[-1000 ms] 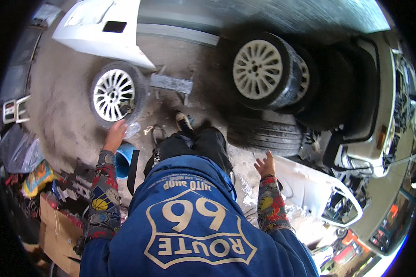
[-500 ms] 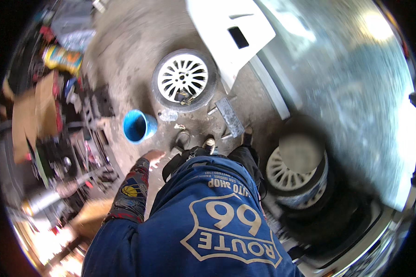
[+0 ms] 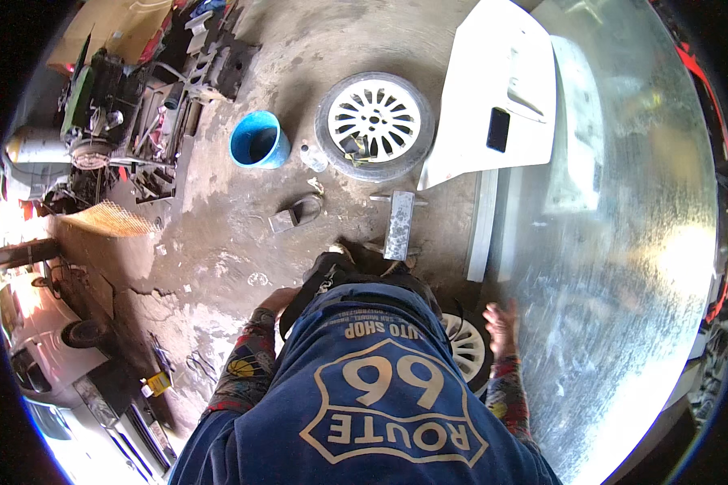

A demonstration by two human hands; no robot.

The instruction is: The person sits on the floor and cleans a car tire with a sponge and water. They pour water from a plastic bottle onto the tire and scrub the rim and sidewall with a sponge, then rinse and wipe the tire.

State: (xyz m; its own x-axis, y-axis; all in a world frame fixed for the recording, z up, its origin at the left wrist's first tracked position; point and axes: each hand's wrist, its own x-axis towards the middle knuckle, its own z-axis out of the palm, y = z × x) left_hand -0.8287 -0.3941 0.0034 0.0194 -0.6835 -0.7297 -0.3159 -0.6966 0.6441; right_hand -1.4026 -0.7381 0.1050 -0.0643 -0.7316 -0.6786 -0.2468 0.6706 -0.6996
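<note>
My left hand (image 3: 280, 301) hangs by my left thigh. Its fingers are mostly hidden against the dark clothing, so I cannot make out a grip. To the right of my body my right hand (image 3: 503, 325) has its fingers apart and nothing in it. Just left of that hand, a white-spoked wheel (image 3: 467, 343) shows partly behind my shirt. Beyond the right hand stretches a large glossy, pale, smeared surface (image 3: 615, 299). Ahead of my feet stands a small, low metal stool (image 3: 399, 226) with a narrow top.
Another tyre with a white rim (image 3: 374, 121) lies flat ahead, beside a blue bucket (image 3: 277, 153). A white body panel (image 3: 469, 97) with a dark opening lies at the far right. Jumbled car parts (image 3: 150, 137) line the left; a vehicle (image 3: 57, 356) stands at lower left.
The view has turned, so the bucket, flat wheel and white panel sit higher and further right. My right hand has come into sight. My left hand has drawn in to my thigh.
</note>
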